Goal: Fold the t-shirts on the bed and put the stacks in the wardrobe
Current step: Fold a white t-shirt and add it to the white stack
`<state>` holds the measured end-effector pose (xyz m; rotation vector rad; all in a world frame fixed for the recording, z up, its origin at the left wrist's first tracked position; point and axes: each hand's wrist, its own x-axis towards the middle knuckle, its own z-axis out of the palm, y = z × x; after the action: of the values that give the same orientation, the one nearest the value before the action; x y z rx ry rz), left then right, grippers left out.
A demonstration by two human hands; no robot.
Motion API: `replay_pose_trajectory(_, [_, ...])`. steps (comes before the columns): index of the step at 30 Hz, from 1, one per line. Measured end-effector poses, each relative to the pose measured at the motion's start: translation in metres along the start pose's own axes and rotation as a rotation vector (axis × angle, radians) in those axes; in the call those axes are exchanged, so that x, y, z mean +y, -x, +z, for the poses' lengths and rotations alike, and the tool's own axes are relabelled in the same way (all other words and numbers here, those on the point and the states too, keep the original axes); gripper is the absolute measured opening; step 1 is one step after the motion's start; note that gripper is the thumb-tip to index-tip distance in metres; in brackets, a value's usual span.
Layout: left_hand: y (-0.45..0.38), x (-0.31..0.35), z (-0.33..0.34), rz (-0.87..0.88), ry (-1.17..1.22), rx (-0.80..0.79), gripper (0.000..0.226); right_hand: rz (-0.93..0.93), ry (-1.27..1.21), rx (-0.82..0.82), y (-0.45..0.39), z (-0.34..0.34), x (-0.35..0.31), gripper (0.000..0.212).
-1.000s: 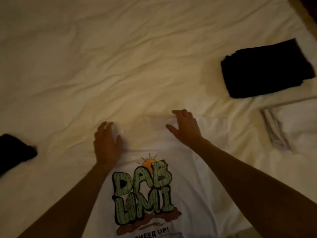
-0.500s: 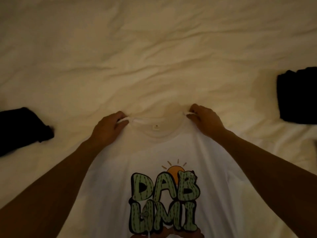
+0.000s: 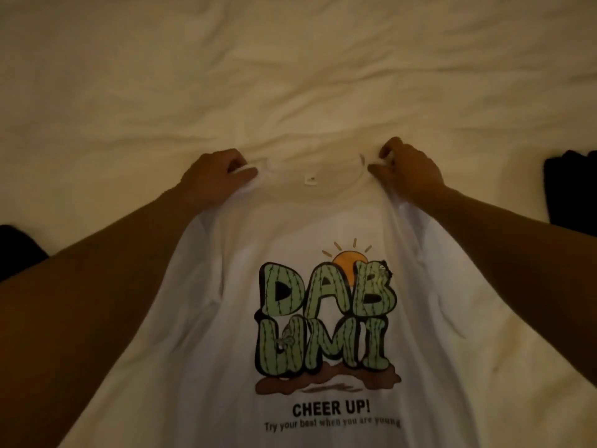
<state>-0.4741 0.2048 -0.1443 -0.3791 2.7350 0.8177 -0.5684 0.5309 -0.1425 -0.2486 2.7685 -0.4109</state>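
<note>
A white t-shirt (image 3: 310, 221) with a green cactus-letter print and the words "CHEER UP!" lies front up on the cream bed sheet (image 3: 290, 76), its collar pointing away from me. My left hand (image 3: 216, 176) pinches the shoulder fabric just left of the collar. On the other side of the collar, my right hand (image 3: 407, 169) grips the right shoulder the same way. The fabric is pulled taut between the two hands, with creases running down from each grip. The shirt's hem is out of frame below.
A dark folded garment (image 3: 571, 192) lies at the right edge of the bed. Another dark garment (image 3: 19, 250) shows at the left edge, partly behind my left forearm. Wrinkled sheet fills the far half of the view.
Both hands went from lying flat on the shirt to pinching its shoulders beside the collar, and they have moved apart. More of the print shows, and the dark stack has slid toward the right edge.
</note>
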Motion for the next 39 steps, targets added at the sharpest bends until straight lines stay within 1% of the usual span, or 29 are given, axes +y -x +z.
replay_pose_trajectory(2, [0.015,-0.013,-0.003,-0.064,0.053,-0.019,0.026,0.024,0.045,0.023,0.011,0.007,-0.001,0.053])
replay_pose_trajectory(5, [0.050,-0.045,-0.014,-0.183,0.144,-0.066,0.032,0.009,0.045,0.122,0.034,0.015,0.000,0.061])
replay_pose_trajectory(6, [0.063,-0.058,-0.018,-0.222,0.169,-0.090,0.031,0.037,0.023,0.135,0.041,0.016,0.002,0.061])
replay_pose_trajectory(9, [0.098,-0.098,-0.030,-0.347,0.252,-0.139,0.029,0.217,0.030,0.124,0.059,0.012,0.023,0.060])
replay_pose_trajectory(11, [0.113,-0.115,-0.036,-0.395,0.217,-0.193,0.024,0.314,0.048,0.125,0.070,0.003,0.049,0.059])
replay_pose_trajectory(13, [0.120,-0.127,-0.037,-0.415,0.186,-0.213,0.020,0.325,0.029,0.108,0.079,-0.007,0.074,0.055])
replay_pose_trajectory(14, [0.123,-0.131,-0.037,-0.417,0.183,-0.212,0.018,0.334,0.030,0.070,0.084,-0.010,0.084,0.050])
replay_pose_trajectory(16, [0.126,-0.136,-0.034,-0.404,0.175,-0.195,0.019,0.377,0.050,-0.059,0.091,-0.010,0.098,0.041])
replay_pose_trajectory(18, [0.127,-0.140,-0.031,-0.377,0.142,-0.154,0.022,0.374,0.052,-0.131,0.096,-0.004,0.107,0.040])
replay_pose_trajectory(21, [0.125,-0.139,-0.035,-0.347,0.068,-0.054,0.027,0.318,0.046,-0.065,0.095,-0.002,0.110,0.039])
replay_pose_trajectory(23, [0.120,-0.137,-0.044,-0.316,0.024,0.007,0.028,0.318,0.054,-0.002,0.087,-0.010,0.109,0.035])
replay_pose_trajectory(25, [0.117,-0.134,-0.054,-0.300,0.008,0.032,0.029,0.331,0.052,0.040,0.078,-0.018,0.109,0.033])
replay_pose_trajectory(27, [0.117,-0.132,-0.058,-0.308,0.000,0.041,0.030,0.357,0.047,0.042,0.073,-0.022,0.107,0.031])
replay_pose_trajectory(29, [0.122,-0.133,-0.055,-0.359,-0.004,0.034,0.032,0.392,0.030,-0.002,0.075,-0.020,0.102,0.031])
replay_pose_trajectory(31, [0.127,-0.133,-0.048,-0.425,-0.002,0.034,0.046,0.415,0.040,-0.045,0.082,-0.018,0.098,0.034])
replay_pose_trajectory(33, [0.130,-0.130,-0.038,-0.451,0.004,0.050,0.052,0.416,0.095,-0.027,0.087,-0.017,0.100,0.038])
replay_pose_trajectory(35, [0.131,-0.123,-0.032,-0.436,0.006,0.081,0.049,0.412,0.155,-0.019,0.090,-0.018,0.100,0.041])
replay_pose_trajectory(39, [0.135,-0.118,-0.029,-0.422,0.010,0.146,0.041,0.451,0.237,-0.024,0.096,-0.019,0.101,0.037])
